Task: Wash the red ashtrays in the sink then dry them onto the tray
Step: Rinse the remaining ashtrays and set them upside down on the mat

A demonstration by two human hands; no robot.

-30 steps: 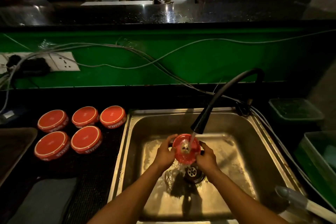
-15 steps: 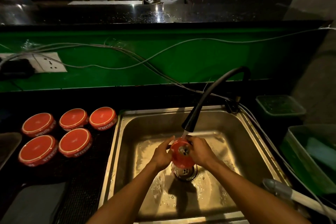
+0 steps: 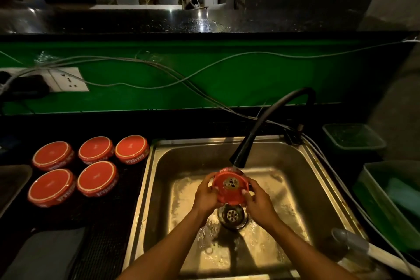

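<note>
Green back wall (image 3: 227,79): runs the width of the view behind the counter, with grey cables (image 3: 204,68) draped across it and a white socket plate (image 3: 68,79) at the left.

Steel sink (image 3: 295,166): rectangular basin, wet floor, round drain (image 3: 232,215) near the middle.

Black counter (image 3: 109,223): left of the sink, carrying five red ashtrays in two rows, all upside down. Back row: one at far left (image 3: 53,154), one in the middle (image 3: 96,149), one nearest the sink (image 3: 132,148). Front row: one at left (image 3: 51,187), one at right (image 3: 97,178). Neighbours sit just beside each other.

Green tub (image 3: 375,200): at the right edge; a smaller green container (image 3: 353,136) sits behind it.

Black tap (image 3: 268,125): curved hose spout, nozzle just above the held ashtray.

Tray (image 3: 13,179): dark, partly in view at the left edge, beside the front row.

Left hand (image 3: 205,193): fingers curled round the left rim of the held ashtray.

Right hand (image 3: 258,202): fingers curled round the right rim, thumb on the near edge.

Held ashtray (image 3: 230,187): red, gripped between both hands over the drain, tilted toward the camera, directly under the nozzle; dark marks at its centre.
</note>
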